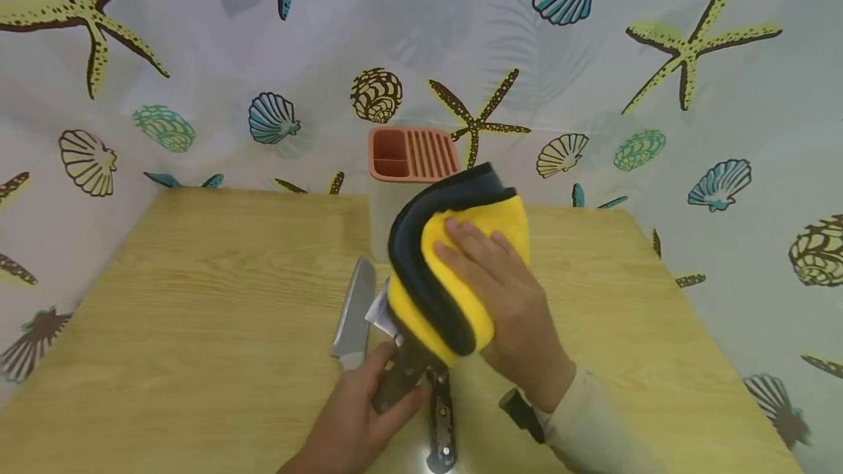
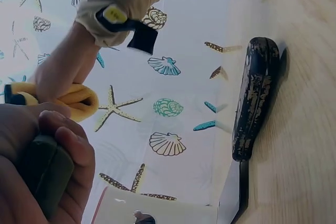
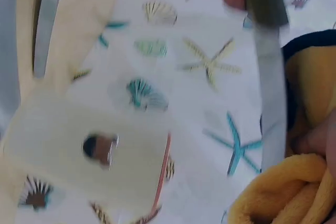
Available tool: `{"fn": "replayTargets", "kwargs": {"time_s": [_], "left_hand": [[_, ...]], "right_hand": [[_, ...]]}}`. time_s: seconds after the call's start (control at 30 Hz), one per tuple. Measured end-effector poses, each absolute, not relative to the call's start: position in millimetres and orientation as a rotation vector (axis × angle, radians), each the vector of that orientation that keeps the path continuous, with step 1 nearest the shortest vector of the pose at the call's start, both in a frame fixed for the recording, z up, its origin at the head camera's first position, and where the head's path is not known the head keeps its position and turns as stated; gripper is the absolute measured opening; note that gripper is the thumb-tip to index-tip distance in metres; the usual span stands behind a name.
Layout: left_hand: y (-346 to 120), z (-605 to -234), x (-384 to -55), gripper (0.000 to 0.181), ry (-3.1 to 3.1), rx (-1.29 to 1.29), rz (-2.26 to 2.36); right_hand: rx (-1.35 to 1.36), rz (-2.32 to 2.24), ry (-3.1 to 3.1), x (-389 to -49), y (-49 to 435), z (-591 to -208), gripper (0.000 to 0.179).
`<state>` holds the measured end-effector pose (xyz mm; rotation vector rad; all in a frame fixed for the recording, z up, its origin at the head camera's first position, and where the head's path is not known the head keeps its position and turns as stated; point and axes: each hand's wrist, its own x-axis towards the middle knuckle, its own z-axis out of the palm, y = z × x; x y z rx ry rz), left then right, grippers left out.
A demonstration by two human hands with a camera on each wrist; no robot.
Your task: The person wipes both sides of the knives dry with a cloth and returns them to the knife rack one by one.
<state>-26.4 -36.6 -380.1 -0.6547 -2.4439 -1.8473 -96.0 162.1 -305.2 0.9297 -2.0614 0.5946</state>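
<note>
My left hand (image 1: 358, 412) grips the dark green handle (image 1: 398, 379) of a knife, its fingers curled round it in the left wrist view. In my right hand (image 1: 514, 306) is a folded yellow cloth (image 1: 507, 218) with a dark border, held over the blade and hiding most of it in the head view. The right wrist view shows the knife's blade (image 3: 272, 93) running down to the cloth. A knife with a worn black handle (image 2: 257, 98) lies on the table below the hands. Left of it lies a wide-bladed knife (image 1: 356, 309) with a pale handle.
Behind the cloth stands a white knife block (image 1: 385, 222) with an orange-pink slotted top. The wooden table (image 1: 217, 328) reaches back to a curtain (image 1: 316, 57) printed with shells and starfish. A dark strap (image 1: 520, 412) is on the right wrist.
</note>
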Motion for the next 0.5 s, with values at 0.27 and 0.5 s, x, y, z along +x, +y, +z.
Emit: {"fn": "replayTargets", "kwargs": {"time_s": [0.27,0.5], "left_hand": [[-34.0,-377.6,-30.5,0.028,-2.526,-0.694,-1.765],[-35.8,-372.4,-37.1,0.037,-2.695,-0.518,-1.96]], "right_hand": [[0.562,1.047,-1.927,-146.7,217.3,-282.0,0.044],[0.723,1.08,-1.681,-110.7,193.6,-277.7,0.039]]}}
